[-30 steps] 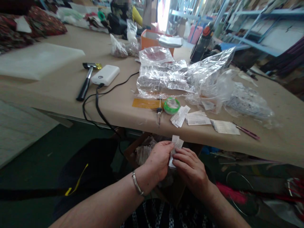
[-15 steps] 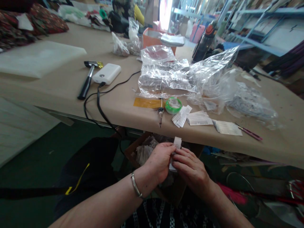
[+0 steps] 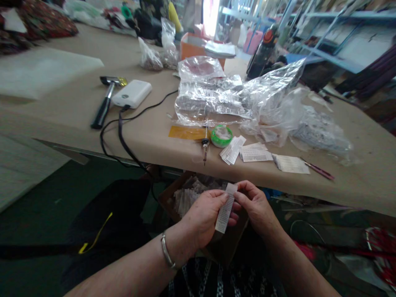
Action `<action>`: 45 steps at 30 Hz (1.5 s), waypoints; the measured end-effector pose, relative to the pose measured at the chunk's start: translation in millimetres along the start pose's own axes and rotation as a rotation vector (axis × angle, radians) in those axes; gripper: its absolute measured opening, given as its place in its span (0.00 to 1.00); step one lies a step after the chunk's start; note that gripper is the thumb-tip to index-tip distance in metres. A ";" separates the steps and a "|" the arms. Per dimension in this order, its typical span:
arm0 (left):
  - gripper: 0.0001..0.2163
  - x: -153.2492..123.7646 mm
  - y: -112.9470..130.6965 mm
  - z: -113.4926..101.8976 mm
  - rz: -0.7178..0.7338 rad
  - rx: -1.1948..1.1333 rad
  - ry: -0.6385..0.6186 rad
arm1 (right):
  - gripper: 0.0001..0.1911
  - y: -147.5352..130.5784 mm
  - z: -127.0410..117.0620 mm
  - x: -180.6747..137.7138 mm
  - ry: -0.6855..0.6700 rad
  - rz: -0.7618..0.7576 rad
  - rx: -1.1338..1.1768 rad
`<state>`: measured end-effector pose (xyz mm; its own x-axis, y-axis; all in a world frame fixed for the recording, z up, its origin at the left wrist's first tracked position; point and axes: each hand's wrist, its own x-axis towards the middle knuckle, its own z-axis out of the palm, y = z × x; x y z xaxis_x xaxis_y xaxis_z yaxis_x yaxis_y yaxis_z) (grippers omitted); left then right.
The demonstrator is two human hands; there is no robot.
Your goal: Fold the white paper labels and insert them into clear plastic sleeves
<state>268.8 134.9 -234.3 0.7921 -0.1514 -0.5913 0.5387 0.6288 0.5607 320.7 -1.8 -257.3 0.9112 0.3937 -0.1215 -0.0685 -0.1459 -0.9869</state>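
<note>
Pinching printed label (image 3: 224, 215) thumb-to-finger in left hand (image 3: 204, 212) and right hand (image 3: 255, 204); might, by slackening, drop it into carton (image 3: 168, 201) beneath.

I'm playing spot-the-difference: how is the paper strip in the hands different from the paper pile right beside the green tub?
The paper strip is held by the left hand and right hand, while the paper pile lies on the table. The paper strip looks like one straight piece; the paper pile is several pieces spread like a fan. Both are whitish.
</note>
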 end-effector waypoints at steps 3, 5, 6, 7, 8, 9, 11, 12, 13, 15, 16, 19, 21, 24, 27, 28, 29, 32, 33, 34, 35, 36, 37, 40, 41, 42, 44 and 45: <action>0.07 -2.5 -1.8 -0.4 -0.013 0.046 -0.051 | 0.11 -1.8 5.5 1.9 -0.058 0.112 0.129; 0.07 -2.8 -2.6 -1.9 -0.040 0.064 -0.108 | 0.12 -0.2 7.8 0.1 -0.068 0.141 0.168; 0.07 -2.7 -2.8 -2.9 -0.058 0.069 -0.131 | 0.12 1.0 8.4 -1.2 -0.071 0.157 0.179; 0.07 -2.6 -2.8 -4.1 -0.074 0.073 -0.145 | 0.11 2.2 8.6 -2.3 -0.075 0.172 0.189; 0.07 -2.7 -2.6 -5.4 -0.089 0.075 -0.150 | 0.11 3.3 8.4 -3.2 -0.082 0.184 0.202; 0.07 -3.0 -2.4 -6.6 -0.099 0.076 -0.152 | 0.11 4.1 7.7 -3.9 -0.095 0.193 0.223; 0.06 -4.5 -1.8 -8.7 -0.104 0.077 -0.169 | 0.09 4.6 5.3 -4.2 -0.139 0.203 0.296; 0.07 -5.7 -1.5 -9.4 -0.101 0.078 -0.189 | 0.09 4.3 3.7 -3.9 -0.173 0.209 0.338; 0.07 -7.1 -1.4 -9.9 -0.097 0.077 -0.216 | 0.12 3.7 2.1 -3.3 -0.218 0.218 0.373; 0.08 -9.8 -1.7 -10.4 -0.098 0.080 -0.277 | 0.18 2.1 -0.5 -1.8 -0.331 0.233 0.418; 0.09 -10.9 -2.2 -10.5 -0.103 0.083 -0.302 | 0.18 1.5 -1.2 -1.0 -0.386 0.229 0.437; 0.11 -12.3 -5.0 -10.7 -0.119 0.091 -0.339 | 0.14 1.4 -0.4 0.9 -0.499 0.189 0.510; 0.11 -12.0 -7.3 -11.2 -0.115 0.107 -0.325 | 0.10 3.1 1.5 1.2 -0.521 0.173 0.538; 0.12 -11.4 -9.0 -12.3 -0.098 0.137 -0.303 | 0.13 5.0 3.1 -0.8 -0.506 0.163 0.461; 0.11 -12.5 -7.3 -12.4 -0.083 0.119 -0.283 | 0.20 2.2 1.5 -6.3 -0.342 0.029 0.210; 0.10 -13.1 -6.1 -12.1 -0.083 0.111 -0.265 | 0.20 0.1 0.6 -8.5 -0.270 -0.054 0.073; 0.10 -13.8 -5.0 -11.8 -0.082 0.106 -0.244 | 0.19 -2.2 -0.2 -10.7 -0.202 -0.150 -0.076; 0.09 -14.7 -2.7 -11.0 -0.080 0.103 -0.211 | 0.18 -8.2 -1.4 -15.5 -0.096 -0.372 -0.459; 0.09 -14.7 -2.6 -11.1 -0.078 0.100 -0.210 | 0.18 -9.3 -1.2 -16.2 -0.082 -0.414 -0.529; 0.09 -14.5 -2.8 -11.3 -0.075 0.099 -0.210 | 0.18 -10.0 -0.7 -16.5 -0.076 -0.440 -0.577; 0.09 -14.2 -3.2 -11.7 -0.072 0.097 -0.208 | 0.17 -10.2 -0.2 -16.5 -0.073 -0.456 -0.609; 0.08 -13.9 -3.8 -12.2 -0.067 0.095 -0.204 | 0.16 -10.2 0.5 -16.3 -0.071 -0.467 -0.629; 0.08 -13.6 -4.4 -12.7 -0.061 0.090 -0.199 | 0.16 -9.9 1.2 -16.1 -0.070 -0.476 -0.640; 0.08 -12.9 -6.0 -14.1 -0.052 0.064 -0.197 | 0.14 -8.9 2.8 -15.4 -0.069 -0.490 -0.648; 0.08 -12.7 -6.5 -14.5 -0.053 0.057 -0.200 | 0.14 -8.6 3.2 -15.3 -0.069 -0.489 -0.646; 0.08 -12.5 -6.8 -14.9 -0.054 0.053 -0.203 | 0.14 -8.3 3.6 -15.4 -0.070 -0.489 -0.641; 0.09 -12.2 -7.5 -15.4 -0.053 0.049 -0.204 | 0.13 -7.7 4.1 -15.8 -0.072 -0.482 -0.630; 0.09 -12.1 -7.6 -15.5 -0.052 0.047 -0.203 | 0.13 -7.4 4.2 -16.2 -0.076 -0.475 -0.623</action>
<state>250.6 143.8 -240.4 0.8021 -0.3362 -0.4935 0.5891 0.5810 0.5616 304.8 -3.2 -248.5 0.7540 0.5990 0.2695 0.5821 -0.4193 -0.6967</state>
